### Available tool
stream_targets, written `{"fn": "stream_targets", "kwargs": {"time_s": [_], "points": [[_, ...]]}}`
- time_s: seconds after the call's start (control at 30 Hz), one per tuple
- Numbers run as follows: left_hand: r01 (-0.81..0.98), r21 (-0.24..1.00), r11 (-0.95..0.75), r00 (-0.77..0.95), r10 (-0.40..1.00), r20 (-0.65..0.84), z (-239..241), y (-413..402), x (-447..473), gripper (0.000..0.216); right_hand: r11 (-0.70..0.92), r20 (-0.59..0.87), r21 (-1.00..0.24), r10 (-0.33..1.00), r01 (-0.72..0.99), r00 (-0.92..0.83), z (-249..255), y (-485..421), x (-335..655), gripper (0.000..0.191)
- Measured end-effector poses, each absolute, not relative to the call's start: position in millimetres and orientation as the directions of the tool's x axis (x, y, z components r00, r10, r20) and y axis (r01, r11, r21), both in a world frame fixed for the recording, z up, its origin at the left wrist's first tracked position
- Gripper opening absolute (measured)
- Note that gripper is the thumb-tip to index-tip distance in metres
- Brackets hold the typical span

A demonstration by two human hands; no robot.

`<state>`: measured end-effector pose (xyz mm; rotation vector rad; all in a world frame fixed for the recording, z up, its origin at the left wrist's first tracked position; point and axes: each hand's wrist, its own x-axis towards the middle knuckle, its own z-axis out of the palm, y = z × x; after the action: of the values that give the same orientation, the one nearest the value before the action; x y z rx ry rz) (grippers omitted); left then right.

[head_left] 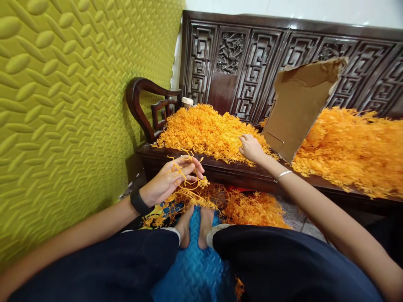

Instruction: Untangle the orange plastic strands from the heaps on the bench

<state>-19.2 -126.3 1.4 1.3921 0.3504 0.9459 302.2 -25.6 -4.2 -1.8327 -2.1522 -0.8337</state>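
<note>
My left hand (pixel 171 178) is held palm up in front of the bench, its fingers curled round a loose bunch of thin orange strands (pixel 185 191) that hang down from it. My right hand (pixel 250 147) reaches forward and rests with bent fingers on the near edge of a big heap of the same orange strands (pixel 208 130) spread on the dark wooden bench (pixel 226 170). Whether it grips any strands is hidden. A black band sits on my left wrist and a silver bangle on my right.
A torn cardboard sheet (pixel 299 105) leans on the carved bench back, dividing the left heap from a second orange heap (pixel 349 149). More strands (pixel 255 207) lie on the floor by my bare feet on a blue mat (pixel 195 268). A yellow-green padded wall (pixel 63 105) is at left.
</note>
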Motion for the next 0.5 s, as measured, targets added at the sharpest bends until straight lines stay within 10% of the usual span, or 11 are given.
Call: {"fn": "stream_targets", "kwargs": {"time_s": [0.5], "points": [[-0.480, 0.874, 0.079, 0.654, 0.696, 0.297, 6.0, -130.5, -20.8, 0.013, 0.085, 0.363, 0.262, 0.914, 0.961, -0.179, -1.0, -15.5, 336.4, 0.034]]}}
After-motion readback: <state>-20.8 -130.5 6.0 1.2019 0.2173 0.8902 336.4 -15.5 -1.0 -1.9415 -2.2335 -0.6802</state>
